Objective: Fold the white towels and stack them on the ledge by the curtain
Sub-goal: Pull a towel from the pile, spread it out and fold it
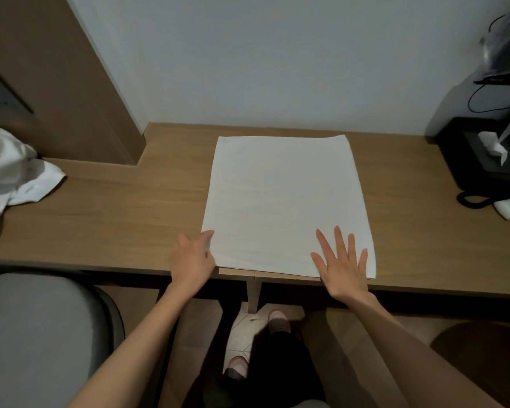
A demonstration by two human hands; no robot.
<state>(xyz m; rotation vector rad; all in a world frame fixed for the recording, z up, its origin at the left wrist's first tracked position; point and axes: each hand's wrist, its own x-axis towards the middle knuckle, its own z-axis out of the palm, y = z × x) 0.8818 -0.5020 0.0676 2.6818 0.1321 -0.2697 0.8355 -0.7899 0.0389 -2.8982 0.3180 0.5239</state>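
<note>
A white towel (283,201) lies flat and squared on the wooden desk (124,213), its near edge along the desk's front edge. My right hand (340,263) presses flat on the towel's near right corner, fingers spread and straight. My left hand (193,257) is at the towel's near left corner, its fingers touching the towel's edge; whether they pinch the cloth is hidden. A heap of crumpled white towels (9,178) sits at the far left of the desk.
A black phone (480,172) with a coiled cord and a tissue box stands at the desk's right end, under a dark screen (504,54). A grey chair seat (39,340) is at the lower left. A brown wall panel (56,83) rises behind the heap.
</note>
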